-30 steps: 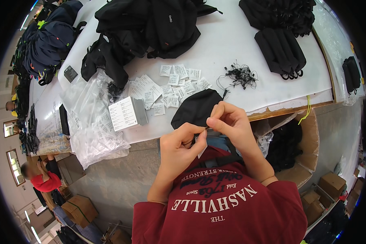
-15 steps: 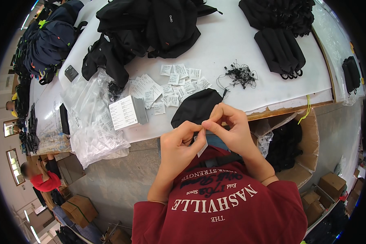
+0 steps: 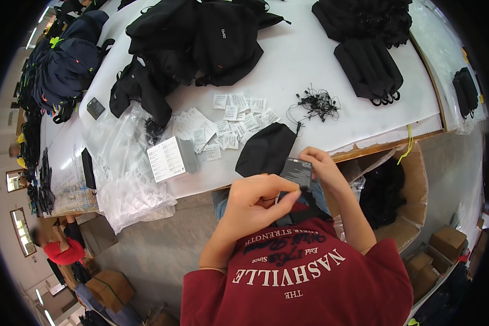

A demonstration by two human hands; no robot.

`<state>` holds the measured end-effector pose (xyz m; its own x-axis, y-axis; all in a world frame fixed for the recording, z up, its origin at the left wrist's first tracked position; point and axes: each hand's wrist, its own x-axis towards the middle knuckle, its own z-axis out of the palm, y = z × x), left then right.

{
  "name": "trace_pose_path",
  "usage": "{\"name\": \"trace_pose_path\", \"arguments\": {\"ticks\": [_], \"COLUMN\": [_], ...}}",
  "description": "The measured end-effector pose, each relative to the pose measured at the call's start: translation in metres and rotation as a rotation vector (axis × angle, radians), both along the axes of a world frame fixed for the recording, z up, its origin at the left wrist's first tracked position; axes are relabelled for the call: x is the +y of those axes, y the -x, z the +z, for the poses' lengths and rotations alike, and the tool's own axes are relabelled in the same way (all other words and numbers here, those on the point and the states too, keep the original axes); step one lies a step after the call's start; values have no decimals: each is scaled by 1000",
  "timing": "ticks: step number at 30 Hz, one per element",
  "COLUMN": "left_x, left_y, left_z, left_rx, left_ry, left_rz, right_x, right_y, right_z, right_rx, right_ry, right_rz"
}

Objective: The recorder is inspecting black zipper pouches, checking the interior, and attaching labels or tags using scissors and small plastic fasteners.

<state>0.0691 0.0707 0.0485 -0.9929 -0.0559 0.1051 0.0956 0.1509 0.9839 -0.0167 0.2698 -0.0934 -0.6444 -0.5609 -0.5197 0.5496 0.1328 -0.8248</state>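
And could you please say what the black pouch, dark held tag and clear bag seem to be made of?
Black pouch: probably matt fabric, given its dull, soft-looking surface.
Dark tag: perhaps smooth card, flat and straight-edged; plastic is possible.
Clear bag: likely glossy plastic film, see-through and crinkled.

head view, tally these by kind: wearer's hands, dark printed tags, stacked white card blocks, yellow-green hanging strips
Bare left hand and bare right hand: 2
Dark printed rectangular tags: 2, one between the hands, one on the white table
Block of stacked white printed cards: 1
Yellow-green hanging strip: 1
Total: 6
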Motion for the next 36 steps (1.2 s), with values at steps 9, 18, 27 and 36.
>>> {"name": "trace_pose_path", "arguments": {"ticks": [9,18,27,36], "left_x": [24,-15,-37,-36], "left_y": [4,22,9,6], "left_z": [-8,-24,-38,-38], "left_rx": [108,301,456,421], "left_ry": [28,421,880,755], "left_rz": [-361,-5,13,-119], "right_x": [-50,-33,-46,-50], "right_y": [0,22,26,21], "right_z": [23,103,130,135], "right_rx": [-557,545,831,915], "right_ry": [10,-66,-168,-187], "right_rz": [-187,197,371,420]}}
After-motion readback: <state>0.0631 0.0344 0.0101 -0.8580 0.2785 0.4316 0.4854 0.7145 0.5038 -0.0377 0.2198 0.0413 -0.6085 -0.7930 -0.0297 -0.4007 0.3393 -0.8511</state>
